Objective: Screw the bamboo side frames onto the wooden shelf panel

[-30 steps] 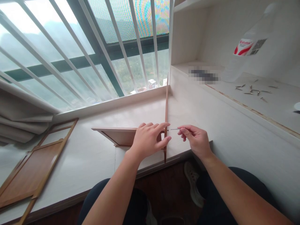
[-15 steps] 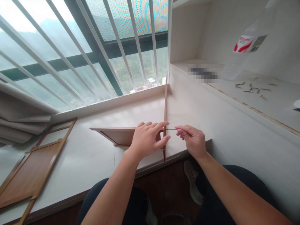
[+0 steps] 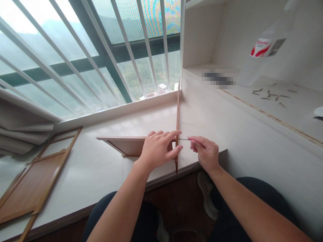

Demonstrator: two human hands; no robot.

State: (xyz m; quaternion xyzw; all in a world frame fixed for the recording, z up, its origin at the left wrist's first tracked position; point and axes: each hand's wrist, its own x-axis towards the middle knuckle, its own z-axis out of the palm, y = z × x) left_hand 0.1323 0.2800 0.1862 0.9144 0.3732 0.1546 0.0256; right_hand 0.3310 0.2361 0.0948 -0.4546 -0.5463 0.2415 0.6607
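Note:
My left hand (image 3: 156, 153) lies over the end of a brown wooden panel (image 3: 123, 146) and grips it, with thumb and forefinger reaching to an upright wooden strip (image 3: 178, 116). Panel and strip meet roughly at a right angle beneath this hand. On the strip's other side, my right hand (image 3: 207, 151) is closed on a thin screwdriver (image 3: 186, 139). Its shaft points left, level, and its tip meets the strip near my left fingertips. The fingers hide most of the handle. Whether a screw sits at the tip is too small to tell.
A second wooden frame (image 3: 37, 174) lies on the white sill at left. Several screws (image 3: 274, 95) and a clear bottle (image 3: 261, 50) are on the shelf at right, beside a blurred dark item (image 3: 218, 78). A barred window (image 3: 101, 60) stands behind; a grey curtain (image 3: 22, 124) hangs left.
My right hand has shifted slightly and turned a little about the screwdriver, whose tip stays at the strip. The left hand and the wooden parts look unmoved.

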